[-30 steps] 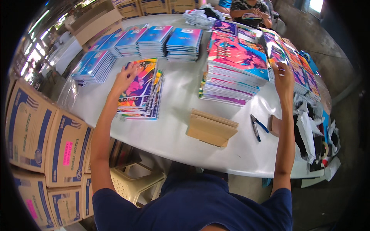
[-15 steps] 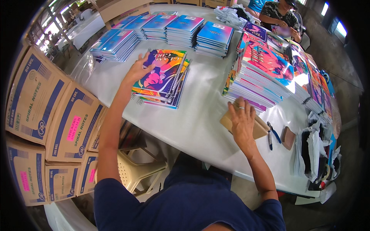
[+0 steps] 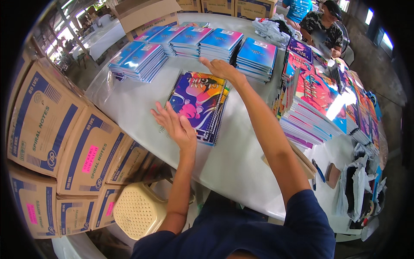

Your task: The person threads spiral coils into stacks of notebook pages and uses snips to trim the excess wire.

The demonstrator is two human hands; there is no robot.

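Glossy white table (image 3: 235, 168): right hand (image 3: 221, 69), fingers loosely extended, has left flat brown cardboard (image 3: 305, 160) for multicoloured spiral-bound notebook stack (image 3: 194, 103)'s far edge; left hand (image 3: 177, 131) spread wide, near-left edge. Stack now flanked.

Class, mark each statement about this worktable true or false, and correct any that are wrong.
1. The left hand is at the near left side of the colourful notebook pile. True.
2. The right hand is holding a pen. False: it is at the far edge of that pile; the pens lie on the white table, off to the right.
3. Blue-and-pink notebooks stand in stacks beyond the hands. True.
4. The cartons on the left are plain white. False: they are brown with blue markings.
5. The stool is cream. True.
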